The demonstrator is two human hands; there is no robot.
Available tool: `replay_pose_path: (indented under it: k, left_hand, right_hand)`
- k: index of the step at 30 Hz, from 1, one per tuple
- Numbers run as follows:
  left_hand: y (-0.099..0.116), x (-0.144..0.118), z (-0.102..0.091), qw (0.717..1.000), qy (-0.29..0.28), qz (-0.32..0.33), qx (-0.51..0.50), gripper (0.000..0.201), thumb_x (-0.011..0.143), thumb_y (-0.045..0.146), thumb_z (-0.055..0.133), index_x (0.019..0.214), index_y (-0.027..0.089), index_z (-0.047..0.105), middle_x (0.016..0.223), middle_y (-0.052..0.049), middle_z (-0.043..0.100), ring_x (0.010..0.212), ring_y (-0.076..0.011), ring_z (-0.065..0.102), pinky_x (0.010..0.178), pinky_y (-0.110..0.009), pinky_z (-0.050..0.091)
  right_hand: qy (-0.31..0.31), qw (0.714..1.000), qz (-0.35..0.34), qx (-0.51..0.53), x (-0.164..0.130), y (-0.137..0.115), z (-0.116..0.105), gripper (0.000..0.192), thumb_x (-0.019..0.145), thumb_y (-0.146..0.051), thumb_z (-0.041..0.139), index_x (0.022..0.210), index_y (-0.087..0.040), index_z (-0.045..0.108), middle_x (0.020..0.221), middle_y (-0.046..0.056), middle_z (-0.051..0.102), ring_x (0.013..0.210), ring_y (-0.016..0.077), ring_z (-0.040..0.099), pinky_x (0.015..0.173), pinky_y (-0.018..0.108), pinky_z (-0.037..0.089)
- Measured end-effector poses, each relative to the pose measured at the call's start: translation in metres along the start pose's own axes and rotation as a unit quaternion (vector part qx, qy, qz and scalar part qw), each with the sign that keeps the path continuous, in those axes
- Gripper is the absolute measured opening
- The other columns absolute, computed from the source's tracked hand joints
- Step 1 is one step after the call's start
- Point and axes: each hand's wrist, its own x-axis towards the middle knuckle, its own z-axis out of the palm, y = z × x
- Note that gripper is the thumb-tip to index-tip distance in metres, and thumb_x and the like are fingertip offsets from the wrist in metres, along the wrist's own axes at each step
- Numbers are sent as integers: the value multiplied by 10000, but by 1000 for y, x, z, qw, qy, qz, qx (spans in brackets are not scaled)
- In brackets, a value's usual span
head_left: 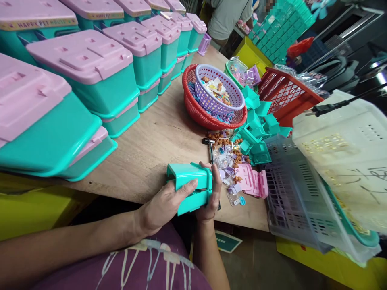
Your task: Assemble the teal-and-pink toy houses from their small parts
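Observation:
Just past the table's front edge, in front of my body, I hold a small teal plastic box (189, 173), which looks like two teal parts with a dark gap between them. My left hand (163, 203) grips its near left side, thumb lying across the top. On the right, my right hand (212, 197) wraps its fingers around the other end. Close to my right hand lie a hammer (211, 150), small clear and purple plastic pieces (225, 165) and pink plastic lids (250, 179). Whatever is inside the box is hidden.
Large teal boxes with pink lids (87, 60) stand stacked along the left. A purple basket (219, 88) sits in a red basket (193, 108) at the back. Teal parts (256, 133) pile beside a grey crate (284, 185) on the right. A person (228, 20) stands beyond the table.

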Motion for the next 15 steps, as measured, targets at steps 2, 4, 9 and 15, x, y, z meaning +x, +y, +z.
replay_pose_path:
  k: [2, 4, 9, 15]
  left_hand:
    - [0, 0, 0, 1000, 0, 5, 24, 497, 854, 530, 619, 1247, 225, 648, 1249, -64, 678, 1191, -312, 601, 1040, -427, 479]
    - [1, 0, -1, 998, 2, 20, 60, 509, 870, 557, 583, 1265, 241, 639, 1265, -49, 671, 1191, -300, 601, 1044, -395, 471]
    - [13, -9, -19, 965, -44, 117, 232, 385, 919, 483, 524, 1198, 270, 682, 1133, -38, 722, 1116, -276, 637, 979, -353, 506]
    - [30, -10, -66, 776, -27, 419, 470, 252, 765, 281, 712, 1016, 263, 720, 941, -65, 707, 940, -261, 639, 906, -392, 513]
  right_hand:
    - [-16, 1000, 4, 3, 2, 0, 0, 539, 950, -445, 205, 1423, -281, 405, 1365, 86, 517, 1299, 302, 492, 1070, 556, 404]
    - [-28, 999, 5, 14, 4, 0, -1, 527, 953, -452, 222, 1402, -286, 443, 1353, 79, 536, 1282, 298, 505, 1066, 548, 405]
    - [-17, 1000, 10, 18, 12, -1, 0, 515, 943, -464, 260, 1370, -287, 489, 1320, 77, 566, 1233, 298, 534, 1035, 532, 424]
    - [-22, 999, 37, 25, 19, 0, 2, 539, 937, -508, 266, 1358, -264, 498, 1320, 93, 569, 1181, 304, 573, 1010, 524, 439]
